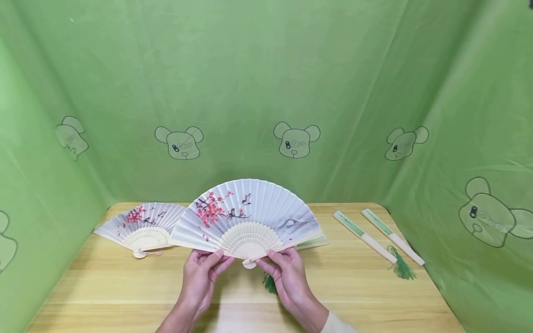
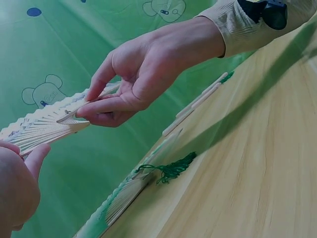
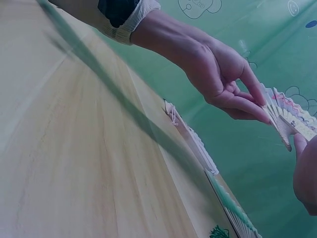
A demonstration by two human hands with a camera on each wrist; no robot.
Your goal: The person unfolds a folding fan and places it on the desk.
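Both hands (image 1: 197, 277) (image 1: 293, 280) were kinda just pinching an unfolded fan (image 1: 258, 206) by its lower edge, holding it up over the table (image 1: 112, 286).

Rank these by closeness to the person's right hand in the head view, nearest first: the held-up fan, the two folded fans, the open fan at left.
1. Held-up fan: pinched by the right hand.
2. Left folded fan: on the table, to its right.
3. Right folded fan: farther right.
4. Open fan: on the table, far left.
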